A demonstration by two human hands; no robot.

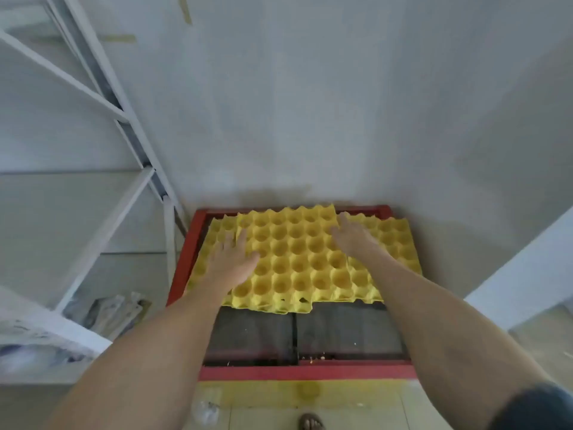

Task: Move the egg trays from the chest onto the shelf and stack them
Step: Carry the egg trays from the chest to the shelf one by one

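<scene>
Several yellow egg trays (297,259) lie overlapping on top of a red-rimmed chest (305,372) with dark glass lids, against the wall. The top tray sits in the middle, with others sticking out left and right under it. My left hand (231,259) lies flat on the top tray's left edge, fingers spread. My right hand (352,235) rests flat on its right side, fingers apart. Neither hand is closed around a tray. The white metal shelf (102,240) stands to the left of the chest.
The shelf's lower level holds white bags (108,311). A white ledge (524,274) juts in at the right. A sandalled foot (310,422) shows on the tiled floor in front of the chest. The chest's front glass (347,330) is bare of trays.
</scene>
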